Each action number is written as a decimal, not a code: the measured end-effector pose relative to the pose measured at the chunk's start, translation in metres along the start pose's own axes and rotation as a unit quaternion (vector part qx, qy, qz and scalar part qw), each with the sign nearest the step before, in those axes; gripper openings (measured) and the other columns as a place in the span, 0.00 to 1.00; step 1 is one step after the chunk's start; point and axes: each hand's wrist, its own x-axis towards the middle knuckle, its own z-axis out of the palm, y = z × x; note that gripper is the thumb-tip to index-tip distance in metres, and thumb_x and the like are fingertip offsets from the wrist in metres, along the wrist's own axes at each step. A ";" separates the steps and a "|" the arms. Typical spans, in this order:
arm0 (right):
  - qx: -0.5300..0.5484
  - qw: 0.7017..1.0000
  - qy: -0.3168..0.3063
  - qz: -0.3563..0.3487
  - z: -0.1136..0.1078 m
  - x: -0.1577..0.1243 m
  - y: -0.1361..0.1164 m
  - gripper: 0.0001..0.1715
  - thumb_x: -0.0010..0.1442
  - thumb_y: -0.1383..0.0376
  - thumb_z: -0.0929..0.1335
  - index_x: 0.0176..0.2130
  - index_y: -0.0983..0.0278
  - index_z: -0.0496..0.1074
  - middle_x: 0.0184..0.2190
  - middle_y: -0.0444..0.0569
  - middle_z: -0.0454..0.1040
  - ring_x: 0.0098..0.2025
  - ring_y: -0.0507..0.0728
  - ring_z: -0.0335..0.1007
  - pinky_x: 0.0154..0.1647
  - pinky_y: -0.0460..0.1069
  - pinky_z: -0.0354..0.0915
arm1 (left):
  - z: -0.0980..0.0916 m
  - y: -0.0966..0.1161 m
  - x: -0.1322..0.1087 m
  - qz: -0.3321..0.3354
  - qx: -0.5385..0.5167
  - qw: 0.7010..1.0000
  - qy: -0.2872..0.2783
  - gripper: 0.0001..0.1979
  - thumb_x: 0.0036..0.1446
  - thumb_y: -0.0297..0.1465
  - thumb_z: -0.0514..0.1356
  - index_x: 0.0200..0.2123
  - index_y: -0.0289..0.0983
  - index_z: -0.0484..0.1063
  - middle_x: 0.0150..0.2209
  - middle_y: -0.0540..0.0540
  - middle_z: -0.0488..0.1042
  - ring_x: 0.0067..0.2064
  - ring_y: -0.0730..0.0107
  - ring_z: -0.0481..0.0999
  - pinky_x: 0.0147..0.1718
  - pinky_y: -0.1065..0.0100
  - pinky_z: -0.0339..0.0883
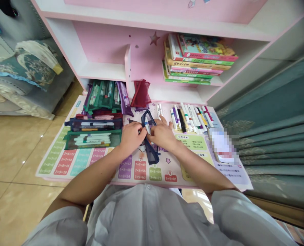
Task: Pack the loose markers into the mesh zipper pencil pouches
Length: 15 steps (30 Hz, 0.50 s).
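Note:
A navy mesh pencil pouch [152, 155] lies slantwise on the desk between my hands. My left hand [132, 136] is closed, thumb and fingertips pinching the pouch's left edge. My right hand [164, 135] grips the pouch's other side with thumb and fingers, some fingers bent forward over the desk. A white marker with a blue band [147, 125] shows within the pouch, between both hands. Just beyond my right fingers are two white markers [159, 110]. A row of loose markers [190, 118] in several colours lies further right.
Filled mesh pouches lie at left, including a green pouch [92, 139] and a navy pouch [95, 124]; more are piled behind. Dark red pouches [141, 93] lie by the shelf divider [127, 63]. Stacked books [198, 65] fill the right shelf. A phone [223, 145] rests near the right edge.

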 end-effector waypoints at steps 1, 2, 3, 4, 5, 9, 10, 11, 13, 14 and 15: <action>-0.003 1.000 -0.003 0.001 0.001 0.001 0.000 0.15 0.58 0.58 0.67 0.33 0.65 0.80 0.62 0.63 0.65 0.71 0.75 0.44 0.62 0.78 0.47 | 0.000 0.000 0.000 0.000 0.002 1.000 0.000 0.13 0.59 0.30 0.56 0.22 0.38 0.68 0.40 0.45 0.80 0.45 0.62 0.77 0.47 0.61 0.67; -0.005 1.000 -0.003 0.001 0.002 0.001 0.000 0.16 0.59 0.58 0.67 0.33 0.64 0.80 0.62 0.62 0.65 0.71 0.75 0.44 0.62 0.78 0.46 | 0.000 0.000 0.000 0.001 0.004 1.000 0.000 0.13 0.59 0.30 0.56 0.22 0.38 0.68 0.40 0.45 0.80 0.45 0.62 0.77 0.47 0.61 0.67; -0.006 1.000 -0.002 0.001 0.002 0.001 0.000 0.16 0.59 0.57 0.67 0.33 0.64 0.80 0.62 0.62 0.65 0.71 0.75 0.43 0.62 0.78 0.46 | -0.001 0.000 0.000 0.001 0.005 1.000 -0.001 0.13 0.59 0.30 0.56 0.22 0.39 0.68 0.40 0.45 0.80 0.44 0.62 0.77 0.47 0.61 0.67; -0.004 1.000 -0.002 0.000 0.002 0.001 0.000 0.16 0.59 0.57 0.67 0.33 0.64 0.80 0.62 0.62 0.65 0.71 0.75 0.43 0.62 0.79 0.46 | -0.001 0.000 0.000 0.001 0.006 1.000 -0.001 0.13 0.59 0.30 0.56 0.22 0.39 0.68 0.40 0.45 0.80 0.44 0.62 0.77 0.47 0.61 0.67; -0.002 1.000 -0.003 0.001 0.002 0.001 0.000 0.16 0.59 0.57 0.66 0.33 0.64 0.80 0.62 0.62 0.65 0.71 0.75 0.43 0.62 0.79 0.46 | -0.001 0.000 0.000 0.001 0.006 1.000 -0.002 0.13 0.59 0.30 0.56 0.22 0.39 0.68 0.40 0.45 0.80 0.44 0.62 0.77 0.47 0.61 0.67; 0.017 1.000 -0.003 0.007 -0.001 0.000 0.002 0.14 0.58 0.58 0.68 0.31 0.63 0.79 0.61 0.60 0.66 0.71 0.75 0.44 0.63 0.78 0.46 | -0.001 0.000 0.000 -0.002 0.006 1.000 -0.006 0.13 0.59 0.30 0.55 0.22 0.38 0.69 0.40 0.45 0.80 0.44 0.62 0.77 0.47 0.61 0.67; 0.025 1.000 0.002 0.009 -0.002 0.001 0.003 0.13 0.57 0.58 0.68 0.29 0.63 0.79 0.61 0.59 0.67 0.71 0.74 0.44 0.63 0.78 0.46 | -0.001 0.000 0.000 -0.002 0.006 1.000 -0.007 0.13 0.59 0.30 0.55 0.22 0.38 0.69 0.40 0.45 0.80 0.43 0.62 0.77 0.47 0.61 0.67; 0.035 0.999 0.008 0.010 -0.003 0.001 0.004 0.12 0.56 0.58 0.69 0.28 0.63 0.78 0.61 0.58 0.67 0.71 0.74 0.45 0.63 0.78 0.46 | -0.001 0.000 0.000 -0.002 0.006 1.000 -0.006 0.13 0.59 0.30 0.55 0.22 0.38 0.69 0.40 0.45 0.80 0.43 0.63 0.77 0.46 0.61 0.66; 0.059 0.998 0.029 0.010 -0.006 0.003 0.009 0.12 0.55 0.58 0.69 0.26 0.62 0.76 0.61 0.56 0.68 0.70 0.72 0.47 0.62 0.77 0.47 | -0.001 0.000 0.000 0.000 0.004 1.000 -0.005 0.13 0.59 0.31 0.56 0.23 0.39 0.70 0.39 0.45 0.80 0.43 0.63 0.77 0.46 0.62 0.66; 0.071 0.997 0.042 0.014 -0.008 0.004 0.013 0.12 0.55 0.58 0.69 0.25 0.62 0.76 0.61 0.55 0.68 0.70 0.72 0.48 0.63 0.76 0.48 | -0.001 0.000 0.000 0.001 0.004 1.000 -0.005 0.13 0.60 0.31 0.56 0.22 0.39 0.69 0.39 0.46 0.79 0.42 0.63 0.77 0.46 0.62 0.66; 0.080 0.995 0.057 0.019 -0.009 0.006 0.017 0.12 0.55 0.58 0.70 0.25 0.62 0.75 0.61 0.54 0.69 0.70 0.71 0.49 0.63 0.75 0.49 | -0.001 0.000 0.000 0.001 0.005 1.000 -0.006 0.13 0.60 0.31 0.56 0.22 0.39 0.69 0.38 0.46 0.79 0.42 0.63 0.77 0.45 0.62 0.66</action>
